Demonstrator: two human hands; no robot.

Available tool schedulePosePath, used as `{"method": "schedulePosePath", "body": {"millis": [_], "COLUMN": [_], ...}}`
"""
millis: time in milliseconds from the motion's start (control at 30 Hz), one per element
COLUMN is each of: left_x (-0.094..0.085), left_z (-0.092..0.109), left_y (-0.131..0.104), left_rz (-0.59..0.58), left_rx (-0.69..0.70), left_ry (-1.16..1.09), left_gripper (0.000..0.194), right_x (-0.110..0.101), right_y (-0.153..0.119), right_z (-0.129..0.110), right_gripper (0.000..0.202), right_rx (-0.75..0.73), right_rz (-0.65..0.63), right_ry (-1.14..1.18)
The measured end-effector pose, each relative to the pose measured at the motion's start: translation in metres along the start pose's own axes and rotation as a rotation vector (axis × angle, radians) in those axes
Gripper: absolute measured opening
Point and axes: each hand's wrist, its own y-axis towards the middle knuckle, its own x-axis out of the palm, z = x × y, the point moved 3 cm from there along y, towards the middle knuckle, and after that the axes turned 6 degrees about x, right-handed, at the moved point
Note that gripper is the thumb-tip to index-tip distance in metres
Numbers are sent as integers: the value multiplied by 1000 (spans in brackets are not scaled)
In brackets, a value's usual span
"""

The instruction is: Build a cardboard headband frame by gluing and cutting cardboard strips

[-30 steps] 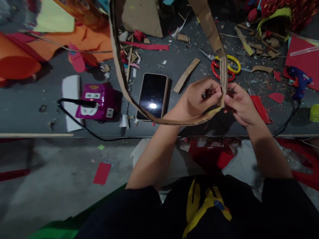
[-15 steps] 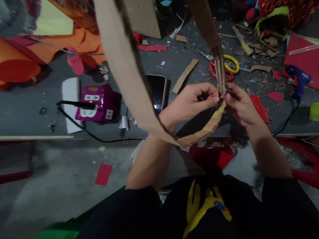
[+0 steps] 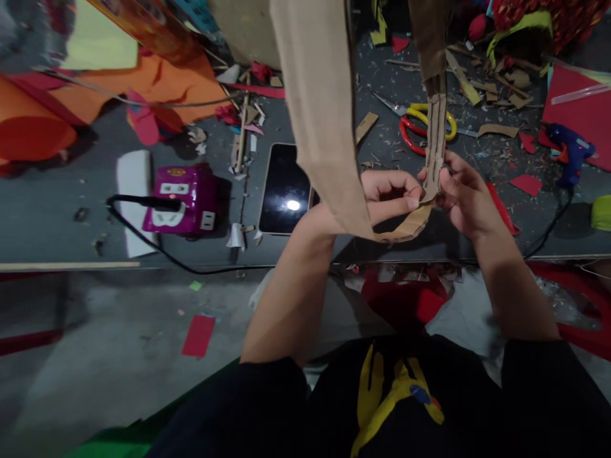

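A long bent strip of brown cardboard point(image 3: 327, 121) forms a large loop that runs up out of the top of the view. My left hand point(image 3: 389, 194) pinches its curved lower part between thumb and forefinger; the wide near side of the strip passes over that wrist. Opposite it, my right hand point(image 3: 463, 191) grips the strip's ridged upright section, thumb on the front and fingers partly hidden behind. Just beyond the strip lie scissors point(image 3: 415, 127) with red and yellow handles, partly covered by it.
Left of my hands lie a phone point(image 3: 281, 191) and a purple power socket block point(image 3: 184, 200) with a black cable. A blue glue gun point(image 3: 570, 152) rests at the right by red sheets. Orange material point(image 3: 176, 86) and cardboard scraps point(image 3: 499, 130) litter the grey table.
The cardboard loop has turned and shifted right, its near side now more upright and its bottom curve higher. More of the phone shows. Both hands keep their hold, moved slightly.
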Motion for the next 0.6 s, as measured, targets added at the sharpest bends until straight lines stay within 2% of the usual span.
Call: {"method": "schedulePosePath", "body": {"millis": [367, 467, 567, 600], "left_x": [4, 2, -1, -4], "left_z": [-2, 1, 5, 5], "left_y": [3, 0, -5, -5], "left_rz": [-40, -37, -49, -15], "left_rx": [-71, -46, 13, 17], "left_ry": [-133, -135, -110, -99], "left_gripper": [39, 36, 35, 35], "right_x": [6, 2, -13, -19], "right_y": [-6, -2, 3, 4], "right_z": [-7, -5, -9, -11], "right_gripper": [41, 31, 15, 13], "right_rx": [29, 14, -80, -104], "right_rz": [-1, 60, 151, 188], "right_ry": [29, 60, 146, 137]}}
